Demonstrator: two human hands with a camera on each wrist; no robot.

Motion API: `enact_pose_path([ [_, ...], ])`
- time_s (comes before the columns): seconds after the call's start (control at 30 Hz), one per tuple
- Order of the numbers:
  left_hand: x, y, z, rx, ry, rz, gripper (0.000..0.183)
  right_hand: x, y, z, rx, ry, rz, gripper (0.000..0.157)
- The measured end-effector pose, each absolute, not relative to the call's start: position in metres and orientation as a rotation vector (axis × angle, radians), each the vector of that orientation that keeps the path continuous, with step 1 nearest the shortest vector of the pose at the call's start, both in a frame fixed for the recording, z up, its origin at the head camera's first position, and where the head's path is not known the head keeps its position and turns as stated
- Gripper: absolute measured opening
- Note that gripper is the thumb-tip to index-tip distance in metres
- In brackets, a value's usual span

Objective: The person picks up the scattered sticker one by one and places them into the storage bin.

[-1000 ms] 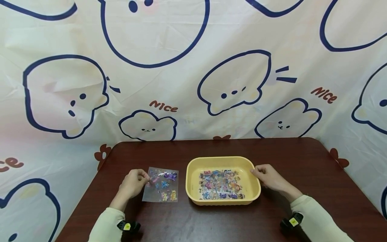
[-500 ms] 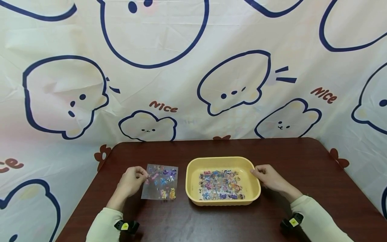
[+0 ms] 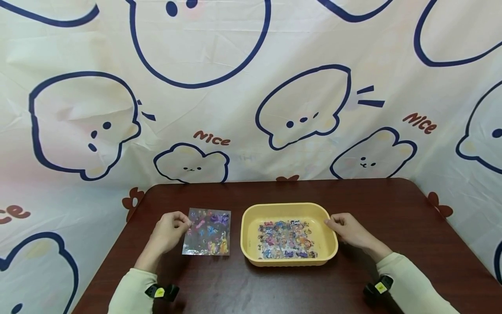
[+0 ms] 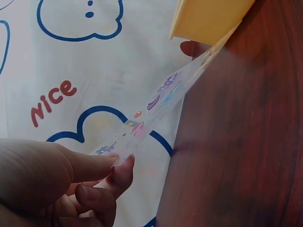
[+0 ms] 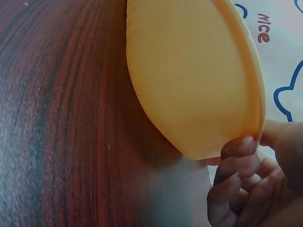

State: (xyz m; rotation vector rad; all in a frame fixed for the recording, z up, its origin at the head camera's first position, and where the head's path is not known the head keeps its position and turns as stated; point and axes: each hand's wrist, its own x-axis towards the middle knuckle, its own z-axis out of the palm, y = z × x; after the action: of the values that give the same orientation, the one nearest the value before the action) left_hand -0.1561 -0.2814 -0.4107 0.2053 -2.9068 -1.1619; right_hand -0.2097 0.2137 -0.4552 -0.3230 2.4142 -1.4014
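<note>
A clear sticker sheet (image 3: 207, 232) with small colourful pony figures is at the left of the table. My left hand (image 3: 168, 231) pinches its left edge between thumb and fingers. In the left wrist view the sheet (image 4: 165, 94) slants out from the fingertips, lifted off the wood at the held end. To its right stands a yellow plastic tray (image 3: 249, 218). Sheets printed with many small colourful figures (image 3: 288, 240) lie flat in it. My right hand (image 3: 349, 226) grips the tray's right rim, and in the right wrist view thumb and fingers pinch the tray wall (image 5: 199, 85).
Everything stands on a dark reddish-brown table (image 3: 219, 288). A pale cloth (image 3: 243, 165) with blue cartoon outlines hangs behind and beside it. Each wrist wears a black camera strap; the left strap (image 3: 162, 292) is near the table's front.
My left hand has moved slightly away from the body and left, carrying the sticker sheet upward in the head view. The right hand and the tray have stayed in place.
</note>
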Motion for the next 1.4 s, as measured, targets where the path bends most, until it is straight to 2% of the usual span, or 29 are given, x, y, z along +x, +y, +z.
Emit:
enact_pose_path([
  [1.4, -0.159, -0.257, -0.379, 0.059, -2.846, -1.265, 0.012, -0.209, 0.214, -0.458, -0.333, 2.413, -1.406, 0.037],
])
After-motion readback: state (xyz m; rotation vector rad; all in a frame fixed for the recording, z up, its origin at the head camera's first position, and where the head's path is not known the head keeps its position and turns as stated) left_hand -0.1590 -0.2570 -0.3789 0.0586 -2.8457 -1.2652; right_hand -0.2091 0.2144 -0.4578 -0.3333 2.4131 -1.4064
